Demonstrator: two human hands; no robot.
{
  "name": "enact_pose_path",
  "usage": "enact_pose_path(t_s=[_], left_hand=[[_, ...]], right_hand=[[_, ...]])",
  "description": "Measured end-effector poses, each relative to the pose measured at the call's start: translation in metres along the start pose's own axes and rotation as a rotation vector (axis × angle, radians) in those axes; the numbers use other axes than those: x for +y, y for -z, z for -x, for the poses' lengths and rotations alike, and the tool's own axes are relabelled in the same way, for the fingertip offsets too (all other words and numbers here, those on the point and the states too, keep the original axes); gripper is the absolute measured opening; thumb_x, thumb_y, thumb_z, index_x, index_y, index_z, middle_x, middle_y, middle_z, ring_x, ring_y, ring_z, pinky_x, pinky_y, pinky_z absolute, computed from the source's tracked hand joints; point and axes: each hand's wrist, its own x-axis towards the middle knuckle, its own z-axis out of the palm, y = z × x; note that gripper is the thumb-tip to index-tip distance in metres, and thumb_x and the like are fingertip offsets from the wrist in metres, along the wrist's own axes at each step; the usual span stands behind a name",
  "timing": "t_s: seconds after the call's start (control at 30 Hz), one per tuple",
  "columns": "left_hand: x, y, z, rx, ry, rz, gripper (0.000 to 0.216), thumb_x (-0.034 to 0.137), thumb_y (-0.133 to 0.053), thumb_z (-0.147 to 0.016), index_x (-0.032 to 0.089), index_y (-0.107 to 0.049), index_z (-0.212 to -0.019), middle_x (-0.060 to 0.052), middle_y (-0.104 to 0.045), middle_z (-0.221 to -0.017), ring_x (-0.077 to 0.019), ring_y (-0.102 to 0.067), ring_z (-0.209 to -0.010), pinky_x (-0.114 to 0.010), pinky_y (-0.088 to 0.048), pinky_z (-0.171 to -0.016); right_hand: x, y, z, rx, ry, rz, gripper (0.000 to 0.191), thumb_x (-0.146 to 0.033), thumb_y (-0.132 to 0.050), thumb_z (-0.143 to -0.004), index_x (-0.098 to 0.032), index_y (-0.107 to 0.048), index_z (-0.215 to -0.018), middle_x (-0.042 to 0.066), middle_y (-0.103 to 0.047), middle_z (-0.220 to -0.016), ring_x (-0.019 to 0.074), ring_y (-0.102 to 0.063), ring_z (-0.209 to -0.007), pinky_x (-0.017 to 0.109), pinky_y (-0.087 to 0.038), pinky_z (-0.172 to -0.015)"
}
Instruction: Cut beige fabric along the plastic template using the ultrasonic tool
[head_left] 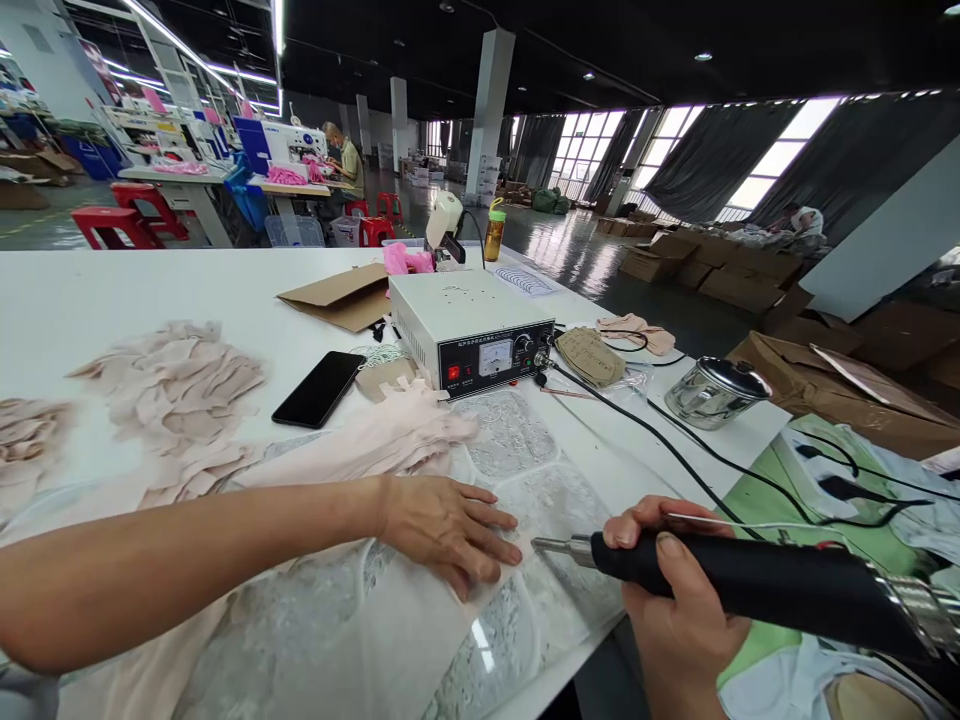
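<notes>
My left hand point(450, 525) lies flat with fingers stretched out, pressing a pale pink fabric piece point(390, 440) onto a clear glass plate point(525, 480) on the white table. My right hand point(675, 610) is wrapped round a black handheld tool point(750, 580). The tool's metal tip point(551, 546) points left and sits just beside my left fingertips. A black cable point(660, 440) runs from the tool area to a white control box point(472, 330) with a meter, knobs and a red switch.
Piles of pink fabric pieces point(172, 380) lie at the left, with a black phone point(319, 388) beside them. A metal pot point(712, 392), cardboard point(341, 295), a bottle point(493, 232) and a table edge at the right. Another person point(345, 160) sits at a far sewing machine.
</notes>
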Motion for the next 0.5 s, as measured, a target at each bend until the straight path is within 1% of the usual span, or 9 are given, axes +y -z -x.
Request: enact_pose_path(t_s=[0.13, 0.27, 0.37, 0.43, 0.5], left_hand=[[0.0, -0.001, -0.001, -0.032, -0.033, -0.117, 0.015, 0.038, -0.058, -0.097, 0.027, -0.062, -0.088, 0.001, -0.063, -0.134, -0.0213, -0.052, -0.133, -0.035, -0.036, -0.116], [0.001, 0.0, -0.002, -0.085, -0.029, -0.145, 0.014, 0.04, -0.061, -0.095, 0.027, -0.062, -0.089, 0.001, -0.061, -0.136, -0.0221, -0.052, -0.132, -0.035, -0.036, -0.115], [0.001, 0.001, -0.003, -0.133, 0.001, -0.146, 0.012, 0.04, -0.064, -0.094, 0.028, -0.062, -0.09, 0.004, -0.059, -0.139, -0.0215, -0.05, -0.133, -0.033, -0.035, -0.116], [0.0, 0.0, -0.003, -0.114, -0.008, -0.152, 0.012, 0.04, -0.064, -0.093, 0.028, -0.062, -0.09, 0.004, -0.06, -0.138, -0.0214, -0.051, -0.132, -0.033, -0.035, -0.115], [0.0, -0.001, -0.002, -0.073, -0.044, -0.171, 0.012, 0.039, -0.063, -0.094, 0.027, -0.062, -0.091, 0.002, -0.061, -0.136, -0.0227, -0.053, -0.13, -0.034, -0.037, -0.114]], right_hand=[[-0.005, -0.001, 0.003, -0.004, -0.055, -0.09, 0.012, -0.025, -0.064, -0.071, -0.021, -0.064, -0.082, -0.002, -0.056, -0.07, 0.011, -0.052, -0.049, 0.029, -0.047, -0.045], [-0.007, -0.004, 0.008, -0.028, -0.11, -0.09, 0.012, -0.026, -0.066, -0.07, -0.021, -0.063, -0.08, -0.002, -0.055, -0.069, 0.0114, -0.052, -0.048, 0.028, -0.046, -0.044], [-0.006, -0.005, 0.011, -0.061, -0.112, -0.082, 0.01, -0.026, -0.065, -0.072, -0.022, -0.062, -0.081, -0.002, -0.054, -0.069, 0.0112, -0.052, -0.049, 0.029, -0.047, -0.045], [-0.005, -0.005, 0.013, -0.083, -0.105, -0.074, 0.009, -0.026, -0.064, -0.075, -0.022, -0.062, -0.083, -0.002, -0.054, -0.071, 0.011, -0.052, -0.05, 0.029, -0.048, -0.046], [-0.004, -0.005, 0.013, -0.096, -0.101, -0.075, 0.01, -0.026, -0.063, -0.076, -0.022, -0.062, -0.084, -0.002, -0.054, -0.072, 0.011, -0.053, -0.051, 0.029, -0.048, -0.047]])
